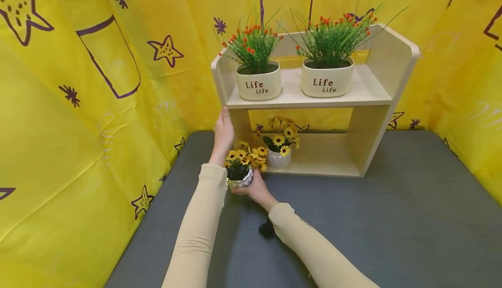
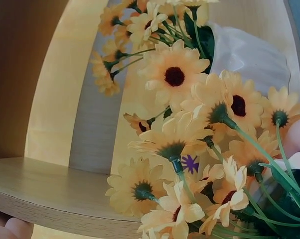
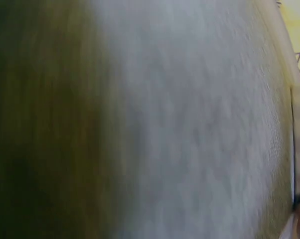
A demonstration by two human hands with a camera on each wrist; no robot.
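Note:
In the head view my right hand (image 1: 259, 188) grips a small white ribbed pot (image 1: 244, 181) of yellow daisy-like flowers (image 1: 236, 156), held just in front of the wooden shelf's (image 1: 313, 102) lower left corner. My left hand (image 1: 224, 134) rests against the outside of the shelf's left side panel; in the left wrist view only some fingers (image 2: 10, 228) show beside that panel. On the lower board stands a second white pot (image 1: 279, 159) with similar yellow flowers, right behind the held one. Blur and closeness fill most of the right wrist view.
On the upper board stand two cream planters, one at left (image 1: 259, 83) and one at right (image 1: 327, 79), with red-flowered greenery. A dark grey tabletop (image 1: 392, 227) supports the shelf. A small black object (image 1: 266, 229) lies by the right sleeve. Yellow patterned cloth (image 1: 117, 148) hangs around.

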